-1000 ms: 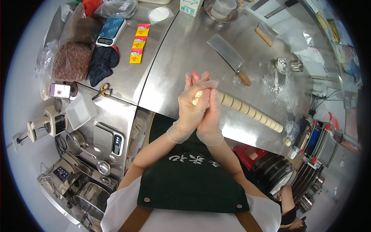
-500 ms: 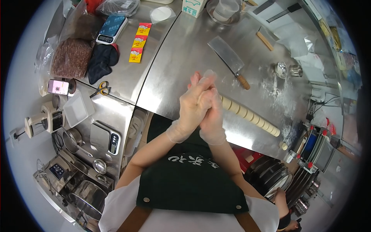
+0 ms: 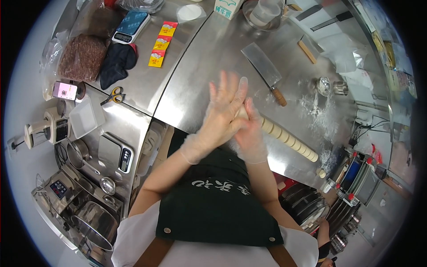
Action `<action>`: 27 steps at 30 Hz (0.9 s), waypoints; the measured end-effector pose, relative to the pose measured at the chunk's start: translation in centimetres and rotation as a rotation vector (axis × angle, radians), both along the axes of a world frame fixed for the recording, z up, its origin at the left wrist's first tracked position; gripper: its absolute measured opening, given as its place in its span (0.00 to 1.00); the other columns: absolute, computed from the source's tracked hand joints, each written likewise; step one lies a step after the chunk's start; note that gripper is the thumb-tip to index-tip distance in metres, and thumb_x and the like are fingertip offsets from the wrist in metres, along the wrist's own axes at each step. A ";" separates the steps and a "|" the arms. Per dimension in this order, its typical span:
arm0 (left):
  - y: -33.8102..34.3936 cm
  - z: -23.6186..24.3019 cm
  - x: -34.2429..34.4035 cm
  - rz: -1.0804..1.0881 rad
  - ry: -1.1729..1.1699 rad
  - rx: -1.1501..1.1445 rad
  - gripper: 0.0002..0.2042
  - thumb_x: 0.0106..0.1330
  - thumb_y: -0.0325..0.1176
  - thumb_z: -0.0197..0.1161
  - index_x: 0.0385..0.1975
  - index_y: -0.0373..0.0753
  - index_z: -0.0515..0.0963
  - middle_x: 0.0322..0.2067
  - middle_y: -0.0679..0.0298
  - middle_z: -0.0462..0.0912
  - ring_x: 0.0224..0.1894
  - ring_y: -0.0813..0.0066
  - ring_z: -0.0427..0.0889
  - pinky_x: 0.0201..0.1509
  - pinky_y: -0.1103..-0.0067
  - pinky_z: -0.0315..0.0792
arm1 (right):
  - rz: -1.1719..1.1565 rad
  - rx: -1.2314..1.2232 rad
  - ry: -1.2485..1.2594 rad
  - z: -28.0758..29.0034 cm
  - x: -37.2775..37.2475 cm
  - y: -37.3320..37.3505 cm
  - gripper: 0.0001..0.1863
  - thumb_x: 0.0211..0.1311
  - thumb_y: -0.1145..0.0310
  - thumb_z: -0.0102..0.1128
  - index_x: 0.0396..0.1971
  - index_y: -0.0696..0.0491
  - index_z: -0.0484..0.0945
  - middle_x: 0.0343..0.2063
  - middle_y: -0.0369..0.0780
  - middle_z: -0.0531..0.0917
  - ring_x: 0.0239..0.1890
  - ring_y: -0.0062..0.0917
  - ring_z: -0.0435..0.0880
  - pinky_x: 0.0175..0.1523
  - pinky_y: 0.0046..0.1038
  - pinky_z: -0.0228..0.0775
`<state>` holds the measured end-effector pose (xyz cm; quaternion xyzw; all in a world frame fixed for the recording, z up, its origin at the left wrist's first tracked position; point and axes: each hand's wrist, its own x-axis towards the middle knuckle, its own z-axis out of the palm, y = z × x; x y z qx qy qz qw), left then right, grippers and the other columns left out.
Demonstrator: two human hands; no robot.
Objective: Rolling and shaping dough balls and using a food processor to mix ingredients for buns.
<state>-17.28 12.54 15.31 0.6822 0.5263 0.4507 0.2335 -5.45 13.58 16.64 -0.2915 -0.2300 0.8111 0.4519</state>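
Observation:
Both my hands wear clear plastic gloves and meet over the front edge of the steel table. My left hand (image 3: pixel 222 116) is open, its fingers stretched upward and apart, slightly blurred. Its thumb side presses against a pale piece of dough (image 3: pixel 241 112). Cupped around that dough is my right hand (image 3: pixel 251 131), partly hidden behind the left. Just right of my hands, a dough roll cut into several pieces (image 3: pixel 289 140) runs diagonally along the table. One small dough piece (image 3: pixel 321 172) sits apart at the near right end.
A cleaver (image 3: pixel 263 66) lies beyond the dough, with scattered flour (image 3: pixel 322 111) to its right. Yellow-red packets (image 3: pixel 159 44), scissors (image 3: pixel 115 96) and a kitchen scale (image 3: pixel 116 153) are on the left. Dark round pans (image 3: pixel 304 204) stand low at right, near another person's arm (image 3: pixel 323 231).
My hands were clasped together; now the left fingers have spread and lifted away from the right hand, showing the dough between them. The view has shifted slightly.

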 end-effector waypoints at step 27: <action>-2.2 2.9 -3.3 -0.044 0.126 0.003 0.33 0.70 0.41 0.63 0.71 0.31 0.63 0.57 0.41 0.80 0.61 0.47 0.79 0.78 0.61 0.51 | -0.001 -0.102 0.039 1.3 -1.7 -2.6 0.37 0.79 0.45 0.42 0.73 0.58 0.54 0.71 0.45 0.63 0.75 0.35 0.59 0.77 0.39 0.53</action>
